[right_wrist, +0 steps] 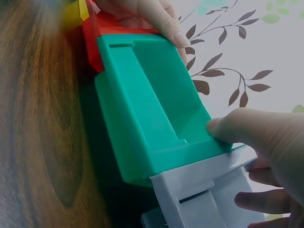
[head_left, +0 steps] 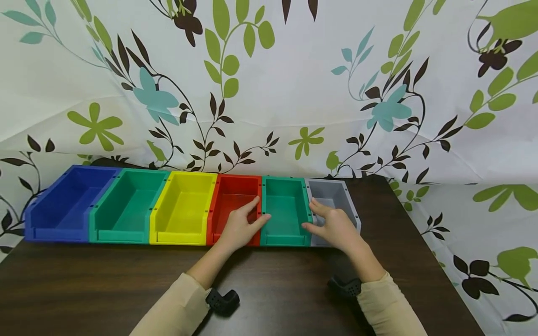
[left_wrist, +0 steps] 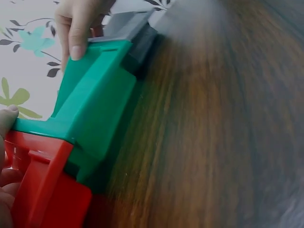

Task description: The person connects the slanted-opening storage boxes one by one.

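Observation:
Both hands are at the sides of a green bin that stands between a red bin and a grey bin. My left hand pinches the green bin's left wall, its thumb at the rim and its other fingers over the red bin. On the opposite side, my right hand pinches the right wall, with the thumb on the rim and the other fingers over the grey bin. The left hand's fingers are partly cut off in the left wrist view.
A yellow bin, another green bin and a blue bin continue the row leftward. All stand on a dark wooden table. Behind them hangs a leaf-patterned cloth. Each wrist wears a black device.

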The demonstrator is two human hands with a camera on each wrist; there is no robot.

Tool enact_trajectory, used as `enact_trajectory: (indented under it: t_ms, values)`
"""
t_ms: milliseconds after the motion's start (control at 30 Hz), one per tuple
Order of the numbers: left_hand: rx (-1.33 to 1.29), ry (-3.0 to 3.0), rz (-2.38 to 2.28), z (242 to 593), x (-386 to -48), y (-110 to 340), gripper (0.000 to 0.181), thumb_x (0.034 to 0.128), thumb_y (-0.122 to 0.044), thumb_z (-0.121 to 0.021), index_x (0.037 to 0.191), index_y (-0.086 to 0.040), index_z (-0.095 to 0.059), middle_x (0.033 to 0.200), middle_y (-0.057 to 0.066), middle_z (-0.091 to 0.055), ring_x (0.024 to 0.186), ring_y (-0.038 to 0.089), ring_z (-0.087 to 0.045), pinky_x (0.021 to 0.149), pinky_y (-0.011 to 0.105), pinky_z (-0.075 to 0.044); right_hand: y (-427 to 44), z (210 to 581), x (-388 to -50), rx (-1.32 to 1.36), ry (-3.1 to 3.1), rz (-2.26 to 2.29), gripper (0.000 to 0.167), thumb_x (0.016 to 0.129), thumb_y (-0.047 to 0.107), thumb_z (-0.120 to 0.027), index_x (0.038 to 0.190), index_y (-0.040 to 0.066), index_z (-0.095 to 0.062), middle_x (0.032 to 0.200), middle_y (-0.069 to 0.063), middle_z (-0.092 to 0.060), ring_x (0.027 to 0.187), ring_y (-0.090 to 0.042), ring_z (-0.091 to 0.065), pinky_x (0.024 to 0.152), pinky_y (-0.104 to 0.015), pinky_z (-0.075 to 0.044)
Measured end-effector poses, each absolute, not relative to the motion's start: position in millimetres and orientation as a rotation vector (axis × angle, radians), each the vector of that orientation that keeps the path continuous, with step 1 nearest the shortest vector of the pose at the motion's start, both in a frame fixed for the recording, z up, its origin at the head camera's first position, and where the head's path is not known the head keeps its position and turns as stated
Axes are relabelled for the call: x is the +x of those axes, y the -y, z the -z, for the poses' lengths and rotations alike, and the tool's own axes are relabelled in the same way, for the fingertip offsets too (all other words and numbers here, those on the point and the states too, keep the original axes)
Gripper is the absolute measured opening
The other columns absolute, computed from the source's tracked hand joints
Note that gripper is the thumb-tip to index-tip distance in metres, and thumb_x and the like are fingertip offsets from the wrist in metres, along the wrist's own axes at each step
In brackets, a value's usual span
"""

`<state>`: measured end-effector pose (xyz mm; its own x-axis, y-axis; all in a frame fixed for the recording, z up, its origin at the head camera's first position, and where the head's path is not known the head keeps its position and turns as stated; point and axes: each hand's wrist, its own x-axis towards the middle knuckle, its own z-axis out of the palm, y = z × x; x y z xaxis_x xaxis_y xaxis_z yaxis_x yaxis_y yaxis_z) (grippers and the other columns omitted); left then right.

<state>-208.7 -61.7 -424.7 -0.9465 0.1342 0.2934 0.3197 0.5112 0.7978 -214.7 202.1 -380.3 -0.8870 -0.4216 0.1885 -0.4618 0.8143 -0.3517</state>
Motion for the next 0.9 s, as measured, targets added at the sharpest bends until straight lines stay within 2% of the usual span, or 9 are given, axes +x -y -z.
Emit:
enact_trajectory:
  t_ms: [67, 133, 233, 367, 600, 667, 733, 800, 900]
  values:
    - [-0.408, 2.559, 1.416, 426, -213, 58, 0.066, 0.0854, -0.039, -0.068, 0.138, -0.004, -0.048, 0.139, 0.012, -0.05, 0.126, 0.028, -0.052, 0.099, 0.044, -0.045, -205, 380, -217, 0.672, 2.924, -0.616, 0.07, 0.081, 0.037, -0.073, 0.136, 0.001, -0.049, 0.143, -0.013, -0.046, 0.043, -0.012, -0.043, 0.046, -0.023, -0.037]
    - [-0.423, 2.562, 1.417, 428, -217, 54, 0.067, 0.0858, -0.039, -0.067, 0.138, -0.004, -0.047, 0.14, 0.012, -0.049, 0.127, 0.028, -0.051, 0.1, 0.044, -0.045, -209, 381, -220, 0.653, 2.949, -0.644, 0.07, 0.082, 0.036, -0.072, 0.137, 0.002, -0.047, 0.144, -0.013, -0.044, 0.036, -0.009, -0.026, 0.041, -0.024, -0.031]
    - [-0.437, 2.573, 1.416, 430, -223, 48, 0.067, 0.0867, -0.039, -0.066, 0.139, -0.003, -0.046, 0.141, 0.012, -0.048, 0.128, 0.027, -0.05, 0.102, 0.043, -0.044, -214, 382, -226, 0.637, 2.973, -0.66, 0.069, 0.083, 0.036, -0.071, 0.138, 0.002, -0.046, 0.145, -0.013, -0.043, 0.036, -0.007, -0.022, 0.04, -0.023, -0.03]
    - [-0.478, 2.581, 1.391, 430, -231, 40, 0.067, 0.0892, -0.039, -0.063, 0.14, -0.001, -0.043, 0.143, 0.013, -0.046, 0.13, 0.026, -0.047, 0.102, 0.041, -0.043, -221, 381, -235, 0.609, 2.995, -0.664, 0.068, 0.084, 0.036, -0.069, 0.138, 0.002, -0.045, 0.146, -0.012, -0.041, 0.038, -0.008, -0.024, 0.042, -0.025, -0.031]
    - [-0.539, 2.596, 1.322, 431, -247, 25, 0.066, 0.0931, -0.038, -0.057, 0.142, 0.002, -0.038, 0.144, 0.016, -0.043, 0.133, 0.027, -0.044, 0.105, 0.041, -0.04, -233, 378, -249, 0.578, 3.018, -0.628, 0.067, 0.086, 0.034, -0.067, 0.14, 0.002, -0.043, 0.147, -0.014, -0.04, 0.045, -0.013, -0.037, 0.051, -0.028, -0.036]
    - [-0.549, 2.61, 1.319, 432, -251, 21, 0.066, 0.0935, -0.038, -0.056, 0.143, 0.002, -0.037, 0.145, 0.016, -0.042, 0.134, 0.027, -0.043, 0.106, 0.041, -0.039, -237, 378, -252, 0.574, 3.028, -0.608, 0.067, 0.087, 0.034, -0.066, 0.14, 0.002, -0.042, 0.147, -0.015, -0.039, 0.055, -0.016, -0.048, 0.055, -0.028, -0.038]
    - [-0.56, 2.628, 1.318, 432, -255, 17, 0.067, 0.0938, -0.038, -0.056, 0.143, 0.001, -0.036, 0.146, 0.016, -0.04, 0.135, 0.027, -0.041, 0.107, 0.041, -0.038, -239, 378, -256, 0.556, 3.045, -0.61, 0.066, 0.088, 0.033, -0.065, 0.141, 0.002, -0.041, 0.147, -0.015, -0.038, 0.058, -0.021, -0.052, 0.058, -0.03, -0.04]
    - [-0.565, 2.651, 1.322, 432, -259, 15, 0.067, 0.0941, -0.039, -0.055, 0.145, 0.0, -0.034, 0.148, 0.015, -0.039, 0.136, 0.027, -0.04, 0.108, 0.041, -0.037, -242, 377, -260, 0.555, 3.049, -0.589, 0.066, 0.088, 0.032, -0.065, 0.141, 0.001, -0.041, 0.147, -0.016, -0.038, 0.073, -0.022, -0.059, 0.063, -0.031, -0.041]
    - [-0.586, 2.687, 1.323, 430, -266, 12, 0.069, 0.0941, -0.041, -0.054, 0.146, -0.001, -0.031, 0.15, 0.014, -0.036, 0.138, 0.027, -0.038, 0.109, 0.041, -0.036, -245, 375, -265, 0.535, 3.062, -0.581, 0.066, 0.088, 0.03, -0.065, 0.141, 0.001, -0.04, 0.147, -0.017, -0.038, 0.071, -0.021, -0.059, 0.061, -0.031, -0.041]
